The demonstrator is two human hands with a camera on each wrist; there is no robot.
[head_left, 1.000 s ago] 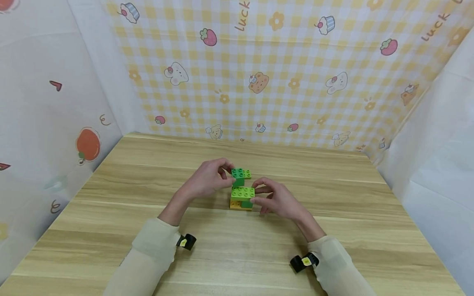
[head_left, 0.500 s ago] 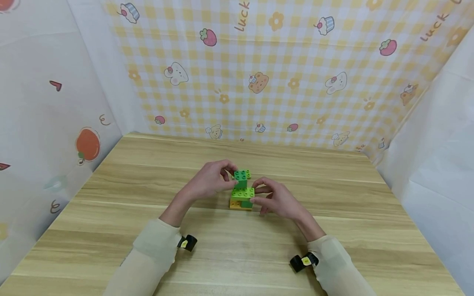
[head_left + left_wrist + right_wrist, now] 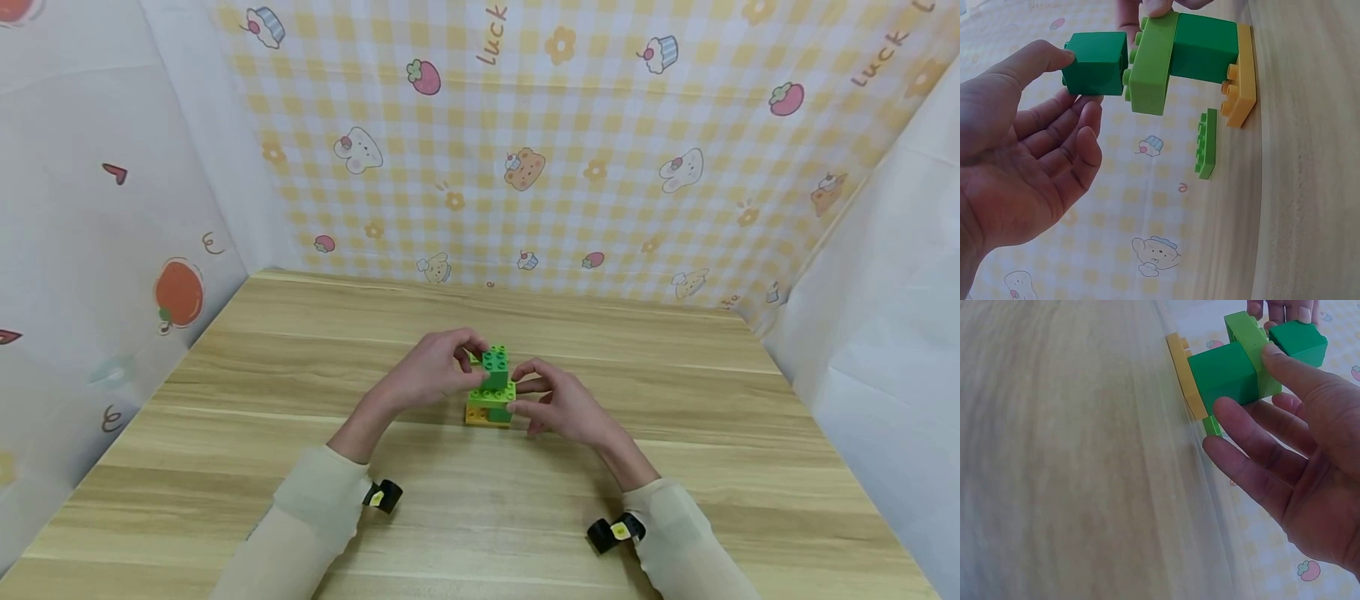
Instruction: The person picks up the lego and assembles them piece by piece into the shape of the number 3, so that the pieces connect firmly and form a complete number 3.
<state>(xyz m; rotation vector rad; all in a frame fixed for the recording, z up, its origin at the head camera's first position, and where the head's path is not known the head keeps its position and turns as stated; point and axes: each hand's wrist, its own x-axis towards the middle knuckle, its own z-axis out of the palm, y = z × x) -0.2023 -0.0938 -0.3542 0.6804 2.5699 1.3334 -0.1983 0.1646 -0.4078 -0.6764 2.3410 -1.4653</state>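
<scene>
My left hand (image 3: pixel 438 367) pinches a dark green toy brick (image 3: pixel 1097 65) between thumb and fingers. That brick is just over the studs of a light green brick (image 3: pixel 1152 69), at its right part in the head view; whether they touch I cannot tell. Under the light green brick stands another dark green brick (image 3: pixel 1225 375), set on a yellow-orange plate (image 3: pixel 1244 81) on the table. With thumb and fingers at the right end of the light green brick, my right hand (image 3: pixel 562 404) steadies the stack. Its lower fingers (image 3: pixel 1250 469) hang loosely.
A loose light green studded plate (image 3: pixel 1209 144) lies on the wooden table (image 3: pixel 675 400) behind the stack, partly hidden in the head view. Patterned cloth (image 3: pixel 480 167) hangs at the table's back. Black wrist cameras (image 3: pixel 615 532) are strapped to both forearms.
My left hand has shifted right and slightly nearer with the dark green brick, from the left part of the light green brick to its right part. My right hand has stayed still.
</scene>
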